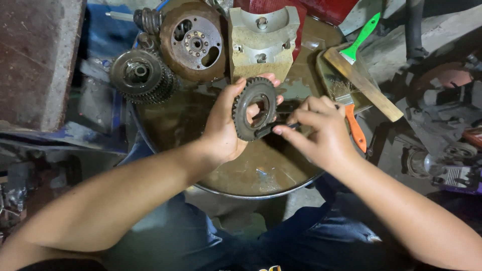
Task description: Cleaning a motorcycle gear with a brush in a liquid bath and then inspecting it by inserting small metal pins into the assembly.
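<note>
A toothed gear wheel (255,108) is held upright above the middle of a round metal tray (281,186), its open centre turned toward the camera. It is gripped by the left hand (224,125), thumb on the near rim and fingertips curled over the top edge. A thin dark tool (275,127) is pinched between the thumb and fingers of the right hand (321,131), and its tip is laid against the gear's lower rim; what kind of tool it is cannot be told, since most of it is hidden by the fingers.

Just behind the gear, a pale metal block (263,40) with a half-round cut-out is stood on the tray's far side. Beside it to the left, a rusty round disc (195,41) with holes is seen, and further left a stack of dark gears (140,74). To the right, a brush with an orange handle (354,126) and a green-handled brush (362,34) are laid near a flat wooden strip (363,83).
</note>
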